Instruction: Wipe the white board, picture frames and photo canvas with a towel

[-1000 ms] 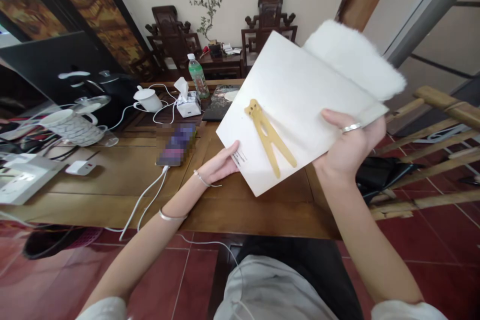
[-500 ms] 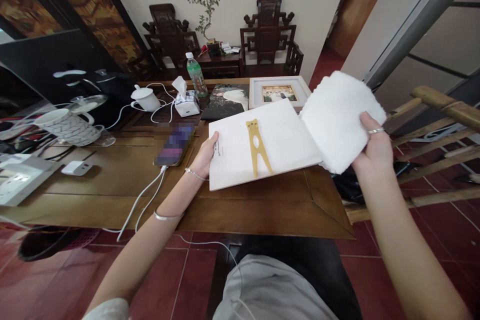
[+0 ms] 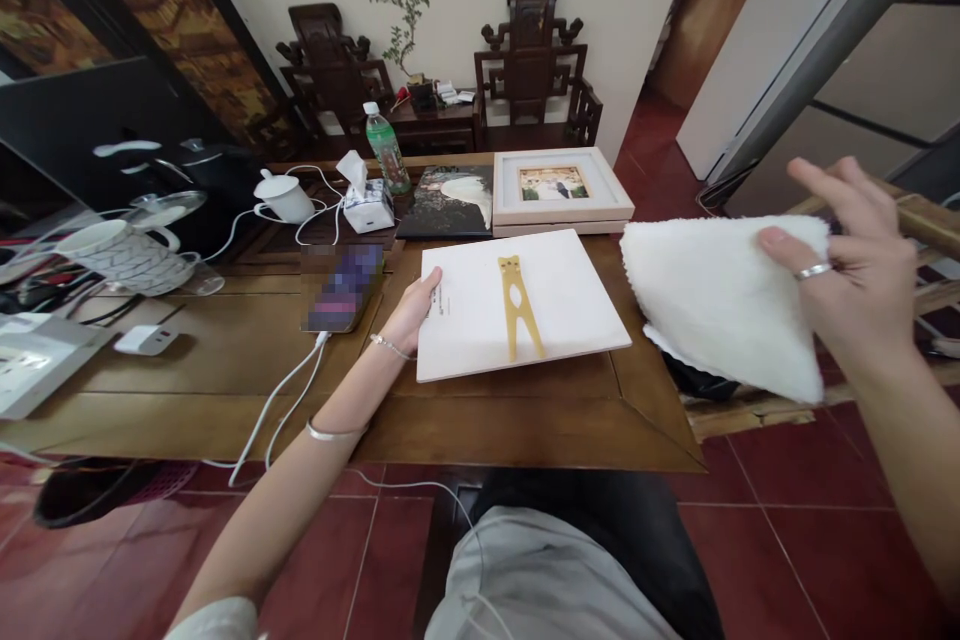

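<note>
A white rectangular panel (image 3: 465,305), with a yellow cat-headed, two-legged piece (image 3: 517,310) on its face, is tilted above the table. My left hand (image 3: 414,312) grips its left edge, thumb on the near face and the other fingers hidden behind. Off the table's right end, my right hand (image 3: 855,260) pinches a fluffy white cloth (image 3: 727,300) near its upper right corner. The cloth hangs down from thumb and fingers, apart from the panel. Some fingers of that hand are raised and spread.
Behind the panel lie a framed photo (image 3: 559,185) and a dark picture (image 3: 450,200). On the left are a phone (image 3: 345,290) with a white cable, a tissue box (image 3: 367,205), a green-labelled bottle (image 3: 388,150), a lidded cup (image 3: 286,197), a patterned mug (image 3: 124,255) and a power strip (image 3: 45,360).
My right hand has moved right with the cloth, away from the panel's right edge, and the cloth now hangs lower. The panel has dipped slightly in my left hand.
</note>
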`<action>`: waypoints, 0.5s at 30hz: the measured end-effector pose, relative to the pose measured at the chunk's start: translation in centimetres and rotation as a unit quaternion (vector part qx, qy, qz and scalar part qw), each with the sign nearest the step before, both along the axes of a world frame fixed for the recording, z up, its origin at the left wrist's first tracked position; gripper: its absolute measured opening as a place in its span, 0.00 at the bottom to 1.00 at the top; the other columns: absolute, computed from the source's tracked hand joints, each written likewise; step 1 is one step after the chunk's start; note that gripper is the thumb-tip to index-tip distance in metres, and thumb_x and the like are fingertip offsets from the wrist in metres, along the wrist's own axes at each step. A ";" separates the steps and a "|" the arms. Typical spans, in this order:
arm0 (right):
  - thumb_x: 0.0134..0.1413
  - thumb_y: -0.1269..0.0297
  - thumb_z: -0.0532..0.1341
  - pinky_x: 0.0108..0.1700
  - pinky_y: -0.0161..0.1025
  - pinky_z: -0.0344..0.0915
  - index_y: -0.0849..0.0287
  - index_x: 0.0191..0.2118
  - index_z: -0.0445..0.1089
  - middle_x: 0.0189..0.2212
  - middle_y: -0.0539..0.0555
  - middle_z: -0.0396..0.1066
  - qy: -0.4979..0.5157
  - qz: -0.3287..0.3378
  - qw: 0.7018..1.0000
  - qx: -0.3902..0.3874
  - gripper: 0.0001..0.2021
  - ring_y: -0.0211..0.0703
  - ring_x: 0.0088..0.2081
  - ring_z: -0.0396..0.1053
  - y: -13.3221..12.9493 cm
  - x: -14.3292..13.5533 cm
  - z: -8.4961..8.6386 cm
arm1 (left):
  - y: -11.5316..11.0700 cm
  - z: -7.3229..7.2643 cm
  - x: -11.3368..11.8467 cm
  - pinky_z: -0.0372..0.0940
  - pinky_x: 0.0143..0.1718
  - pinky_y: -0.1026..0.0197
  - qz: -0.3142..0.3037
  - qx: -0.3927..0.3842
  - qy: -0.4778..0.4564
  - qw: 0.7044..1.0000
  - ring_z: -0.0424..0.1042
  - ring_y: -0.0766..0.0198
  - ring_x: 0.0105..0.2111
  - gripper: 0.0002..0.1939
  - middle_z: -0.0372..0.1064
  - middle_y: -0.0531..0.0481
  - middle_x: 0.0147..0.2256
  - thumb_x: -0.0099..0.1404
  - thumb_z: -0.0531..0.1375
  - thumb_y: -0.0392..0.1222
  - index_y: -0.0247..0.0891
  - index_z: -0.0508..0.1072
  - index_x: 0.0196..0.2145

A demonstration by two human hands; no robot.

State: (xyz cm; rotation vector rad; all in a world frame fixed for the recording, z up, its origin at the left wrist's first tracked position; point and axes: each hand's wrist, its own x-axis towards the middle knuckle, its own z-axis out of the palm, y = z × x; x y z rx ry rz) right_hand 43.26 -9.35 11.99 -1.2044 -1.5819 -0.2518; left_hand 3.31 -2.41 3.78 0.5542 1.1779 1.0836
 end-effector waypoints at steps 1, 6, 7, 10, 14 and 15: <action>0.51 0.49 0.67 0.62 0.56 0.54 0.55 0.11 0.61 0.55 0.55 0.72 0.045 0.009 0.999 -0.028 0.26 0.53 0.62 0.62 -0.1 0.0 0.2 | 0.0 0.0 0.0 0.76 0.36 0.56 0.002 0.002 0.002 1.000 0.80 0.56 0.27 0.16 0.80 0.42 0.31 0.73 0.54 0.41 0.28 0.73 0.52; 0.52 0.51 0.67 0.63 0.58 0.51 0.53 0.22 0.76 0.55 0.56 0.72 0.084 0.002 0.995 -0.055 0.15 0.53 0.64 0.59 -0.8 -0.4 0.7 | 0.3 -0.2 -0.1 0.76 0.36 0.58 0.009 0.002 0.012 1.000 0.80 0.57 0.26 0.14 0.79 0.43 0.29 0.73 0.55 0.40 0.28 0.74 0.49; 0.52 0.51 0.67 0.63 0.58 0.51 0.53 0.23 0.77 0.52 0.56 0.74 0.083 -0.001 0.995 -0.056 0.14 0.54 0.63 0.60 -0.9 -0.6 0.9 | 0.3 -0.2 -0.1 0.76 0.36 0.58 0.012 0.003 0.013 1.000 0.80 0.57 0.27 0.14 0.79 0.43 0.30 0.72 0.56 0.40 0.28 0.75 0.48; 0.50 0.52 0.69 0.47 0.56 0.66 0.54 0.27 0.79 0.42 0.59 0.79 0.175 -0.033 0.978 -0.112 0.11 0.55 0.50 0.74 -0.7 -1.1 1.2 | 0.5 -0.3 0.0 0.75 0.36 0.58 0.019 0.004 0.027 0.999 0.80 0.56 0.29 0.13 0.79 0.42 0.31 0.72 0.56 0.40 0.28 0.75 0.47; 0.52 0.51 0.67 0.33 0.45 0.65 0.56 0.15 0.67 0.32 0.58 0.79 0.100 -0.112 0.985 -0.081 0.21 0.48 0.37 0.76 0.2 -1.4 1.4 | 0.7 -0.2 0.3 0.76 0.36 0.57 0.015 0.001 0.057 0.998 0.80 0.55 0.29 0.13 0.79 0.42 0.29 0.73 0.54 0.39 0.28 0.75 0.46; 0.53 0.51 0.66 0.32 0.44 0.64 0.56 0.13 0.63 0.29 0.58 0.77 0.073 -0.137 0.985 -0.080 0.24 0.46 0.35 0.75 0.5 -1.4 1.5 | 0.8 -0.2 0.3 0.76 0.36 0.57 0.015 -0.002 0.062 0.998 0.80 0.55 0.29 0.13 0.79 0.43 0.28 0.73 0.54 0.39 0.28 0.75 0.45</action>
